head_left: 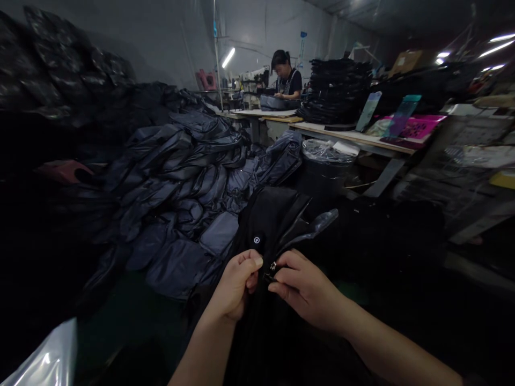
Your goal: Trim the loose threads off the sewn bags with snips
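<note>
Head view: hands point(235, 284) on black bag point(269, 230), grey bag heap point(173, 187) left, bin point(324, 171) beyond.

The small metal fitting point(273, 266) beside the right hand point(308, 289) is too small to make out, and the left hand point(235, 284) hides whatever it pinches on the black bag point(261, 225), whose lower part sinks into darkness. The bottom edge cuts off both forearms. The heap of dark bags point(173, 214) fades into shadow on the left, a plastic sheet point(44, 356) runs out of the corner, and the print on the pink boards point(410, 128) is too small to read
</note>
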{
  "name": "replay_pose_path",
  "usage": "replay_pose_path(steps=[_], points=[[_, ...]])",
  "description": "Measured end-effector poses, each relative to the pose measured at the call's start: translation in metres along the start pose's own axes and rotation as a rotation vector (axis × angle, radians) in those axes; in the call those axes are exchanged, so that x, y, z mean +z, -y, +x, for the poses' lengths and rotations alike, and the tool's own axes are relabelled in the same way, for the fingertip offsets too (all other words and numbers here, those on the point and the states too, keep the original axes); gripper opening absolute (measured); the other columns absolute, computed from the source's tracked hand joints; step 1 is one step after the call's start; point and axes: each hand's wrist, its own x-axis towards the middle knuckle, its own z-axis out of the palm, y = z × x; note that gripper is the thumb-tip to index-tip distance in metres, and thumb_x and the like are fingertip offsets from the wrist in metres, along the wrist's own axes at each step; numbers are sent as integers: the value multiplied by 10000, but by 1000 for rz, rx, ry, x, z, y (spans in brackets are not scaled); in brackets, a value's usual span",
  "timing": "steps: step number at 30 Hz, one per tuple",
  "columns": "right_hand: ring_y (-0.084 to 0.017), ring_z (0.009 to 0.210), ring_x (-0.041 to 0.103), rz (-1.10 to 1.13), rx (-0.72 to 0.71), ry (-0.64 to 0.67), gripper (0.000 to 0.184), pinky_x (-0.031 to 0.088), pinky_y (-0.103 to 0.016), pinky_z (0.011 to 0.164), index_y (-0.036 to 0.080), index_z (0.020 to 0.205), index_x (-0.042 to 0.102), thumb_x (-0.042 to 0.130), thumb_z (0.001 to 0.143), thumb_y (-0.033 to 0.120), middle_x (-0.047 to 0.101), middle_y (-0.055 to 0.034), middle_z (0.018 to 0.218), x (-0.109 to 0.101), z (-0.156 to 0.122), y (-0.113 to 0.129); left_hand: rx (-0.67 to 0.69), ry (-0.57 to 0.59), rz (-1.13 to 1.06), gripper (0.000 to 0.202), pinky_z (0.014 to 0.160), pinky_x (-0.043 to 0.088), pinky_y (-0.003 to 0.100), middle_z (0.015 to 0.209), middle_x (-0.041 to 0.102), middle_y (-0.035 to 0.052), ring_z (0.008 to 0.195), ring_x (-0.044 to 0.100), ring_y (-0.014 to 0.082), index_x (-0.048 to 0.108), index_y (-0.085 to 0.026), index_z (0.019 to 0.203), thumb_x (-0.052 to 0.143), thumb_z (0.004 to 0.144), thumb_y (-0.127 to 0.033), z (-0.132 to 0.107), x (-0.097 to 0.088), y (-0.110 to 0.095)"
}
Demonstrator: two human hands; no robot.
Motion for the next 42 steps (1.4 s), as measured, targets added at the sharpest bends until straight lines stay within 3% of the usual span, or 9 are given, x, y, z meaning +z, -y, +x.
replay_pose_path(steps=[18,33,36,42], points=[[-134,802,500,91,84,-26,177,426,-269,727,177,688,525,542,864,169,519,-18,840,0,4,7,-5,-14,29,257,407,183,172,401,331,-85,390,236,39,425,-177,575,614,663,-327,-1,2,-2],[-153,848,511,-94,-41,104,151,417,-257,683,228,810,645,586,853,361,539,-32,938,3,-4,-11,-5,-19,9,272,406,195,176,404,335,-82,393,253,48,415,-181,571,612,685,-330,2,0,-2],[-132,790,517,13,6,93,157,429,-250,691,203,820,625,561,872,337,530,-33,902,4,-4,-9,-7,-11,17,276,411,196,178,412,328,-85,402,239,46,419,-179,571,625,666,-337,3,0,-3],[-123,730,495,111,89,15,202,418,-241,654,178,672,501,532,869,203,503,-19,805,4,1,0,-4,-39,50,271,413,178,180,405,334,-84,400,238,44,420,-179,567,626,653,-332,4,0,-2]])
